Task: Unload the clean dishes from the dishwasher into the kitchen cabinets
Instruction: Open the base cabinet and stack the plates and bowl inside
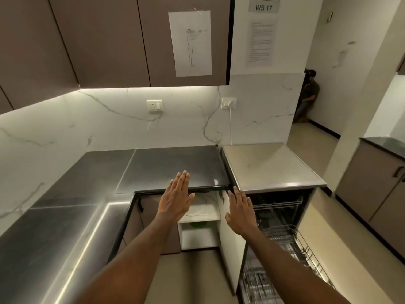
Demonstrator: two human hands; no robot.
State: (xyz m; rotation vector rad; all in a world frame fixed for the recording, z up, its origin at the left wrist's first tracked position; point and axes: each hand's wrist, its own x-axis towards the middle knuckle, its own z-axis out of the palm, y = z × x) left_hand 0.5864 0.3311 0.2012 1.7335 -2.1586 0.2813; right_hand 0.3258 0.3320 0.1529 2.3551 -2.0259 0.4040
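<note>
Nearest the camera, both forearms are reaching fwd, palms down. Left hand point(176, 197) is hovering w/ fingers point(183, 179) straight and released, holding nothing; tips are lying over the front edge of the dark counter point(153, 165). Right hand point(240, 212) is likewise flat and empty, fingers together, tips near the corner where the counter is meeting the dishwasher point(282, 216) top. Judging by the pose, the hands are just being shown flat to the camera, not reaching for anything yet.

Lower right, the dishwasher is standing open, its lower rack point(289, 266) pulled out so contents are reachable from above. The wire tines look mostly bare; can't tell what dishes, if any, are sitting in there. The rack is lying below and to the right of the right hand, well apart from the fingers.

Between the hands, a lower cabinet point(199, 235) is standing open w/ white shelves; white plates point(201, 210) seem to be sitting on the upper shelf, something green point(197, 223) under it, prob. already put away. Both are below the left hand, not touching it.

Farther back, the upper cabinets point(98, 40) are closed, a paper sheet point(190, 42) taped on one door.
</note>
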